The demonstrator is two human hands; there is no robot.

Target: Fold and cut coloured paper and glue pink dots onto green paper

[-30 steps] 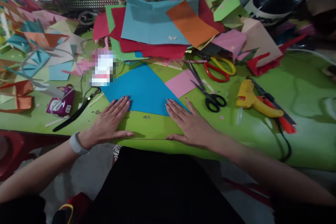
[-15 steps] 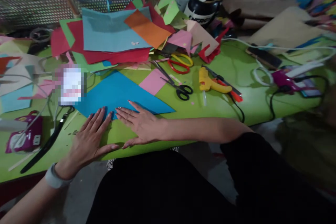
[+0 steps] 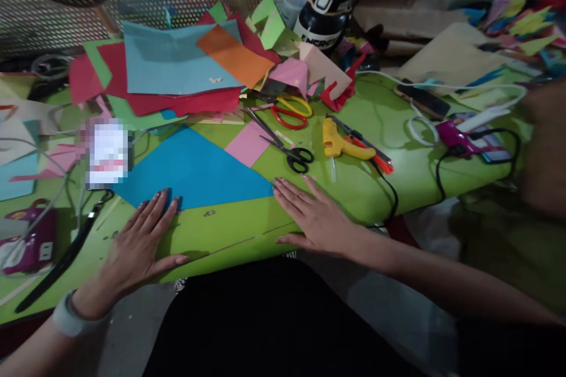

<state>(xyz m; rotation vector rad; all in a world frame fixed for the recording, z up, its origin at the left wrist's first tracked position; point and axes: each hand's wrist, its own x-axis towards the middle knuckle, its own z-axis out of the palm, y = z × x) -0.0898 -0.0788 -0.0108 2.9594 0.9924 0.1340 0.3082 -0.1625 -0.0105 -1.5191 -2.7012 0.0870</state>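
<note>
A blue sheet of paper (image 3: 190, 168) lies flat on the green table (image 3: 239, 235), its long edge toward me and a corner pointing right. My left hand (image 3: 137, 241) rests flat with fingers stretched, the fingertips on the sheet's lower left edge. My right hand (image 3: 313, 215) lies flat with spread fingers, its fingertips at the sheet's right corner. Neither hand holds anything. Just beyond the sheet are a pink paper piece (image 3: 250, 144) and black-handled scissors (image 3: 298, 159).
Colored sheets (image 3: 168, 65) pile up at the back, near red-and-yellow-handled scissors (image 3: 292, 112) and a black bottle (image 3: 322, 15). A yellow glue gun (image 3: 338, 141) lies right of centre. Power strips (image 3: 460, 135) with cords sit on both sides. A phone (image 3: 106, 153) lies left.
My right hand has slid right along the blue sheet's near edge to its right corner. My left hand stays on the sheet's lower left. The whole view has shifted slightly.
</note>
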